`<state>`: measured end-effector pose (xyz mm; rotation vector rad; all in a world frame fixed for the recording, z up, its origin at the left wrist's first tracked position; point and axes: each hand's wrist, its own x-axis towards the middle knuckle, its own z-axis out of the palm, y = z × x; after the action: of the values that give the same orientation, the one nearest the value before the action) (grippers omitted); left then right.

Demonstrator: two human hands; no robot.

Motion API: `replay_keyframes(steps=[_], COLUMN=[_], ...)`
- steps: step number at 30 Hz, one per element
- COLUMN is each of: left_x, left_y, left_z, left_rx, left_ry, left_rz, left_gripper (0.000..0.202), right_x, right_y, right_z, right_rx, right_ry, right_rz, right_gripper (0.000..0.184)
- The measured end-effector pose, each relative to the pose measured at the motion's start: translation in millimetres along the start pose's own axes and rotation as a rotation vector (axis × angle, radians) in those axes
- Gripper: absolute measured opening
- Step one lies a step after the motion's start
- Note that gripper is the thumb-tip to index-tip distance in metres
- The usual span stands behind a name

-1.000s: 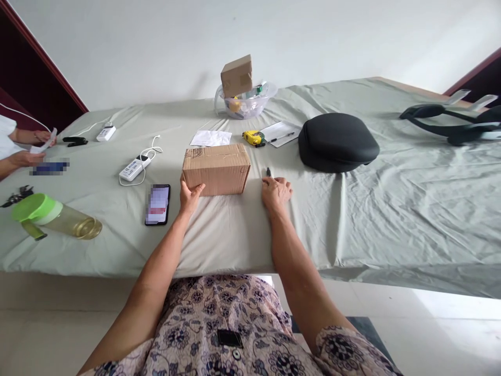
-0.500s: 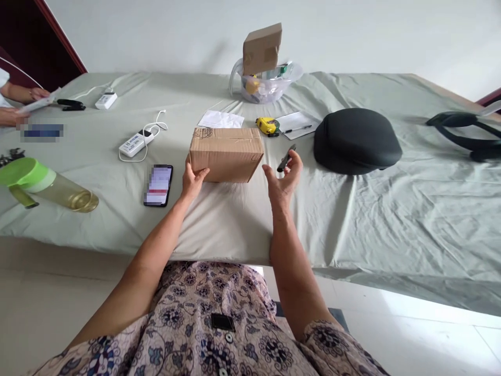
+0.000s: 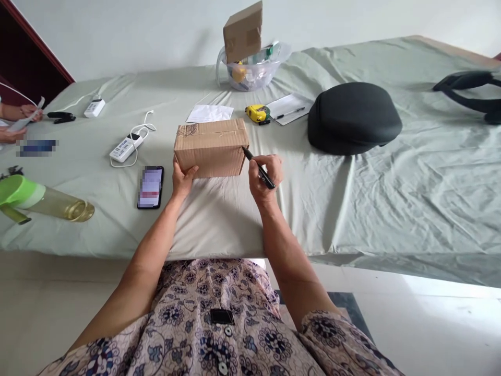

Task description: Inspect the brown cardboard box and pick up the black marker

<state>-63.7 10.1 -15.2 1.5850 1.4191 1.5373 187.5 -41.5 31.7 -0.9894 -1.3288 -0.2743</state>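
A brown cardboard box sits on the cloth-covered table in front of me. My left hand grips its lower left corner, thumb on the near side and the other fingers hidden behind. In my right hand is a black marker pen, held in a writing grip. The marker's tip is at the upper right of the box's near side; whether it touches the cardboard I cannot tell. Dark scribbled marks show on the left of the box's top.
Behind the box are folded white paper, a yellow tape measure, a notepad with a pen and a clear basket bearing another box. A black case stands right; a phone and bottle lie left. Another person's hands hold paper.
My right hand has turned and closed into a writing grip, bringing the marker to the box's upper right corner. My left hand still holds the box. The view has shifted slightly.
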Motion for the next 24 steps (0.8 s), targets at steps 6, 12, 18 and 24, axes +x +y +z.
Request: replay_keyframes(steps=[6, 12, 18, 24], left_x=[1, 1, 1, 2], left_y=[4, 4, 3, 0], left_z=[-2.3, -2.0, -1.3, -2.8], left_rx=[0.015, -0.019, -0.058, -0.029], left_ry=[-0.006, -0.010, -0.021, -0.019], left_rz=[-0.011, -0.020, -0.002, 0.001], left_gripper=[0.101, 0.092, 0.095, 0.098], right_x=[-1, 2, 3, 4], right_y=[6, 6, 8, 27], right_z=[5, -1, -3, -1], right_rx=[-0.039, -0.012, 0.096, 0.064], right_ry=[-0.042, -0.016, 0.072, 0.149], right_rz=[0.032, 0.137, 0.194, 0.370], right_gripper=[0.026, 0.029, 0.028, 0.032])
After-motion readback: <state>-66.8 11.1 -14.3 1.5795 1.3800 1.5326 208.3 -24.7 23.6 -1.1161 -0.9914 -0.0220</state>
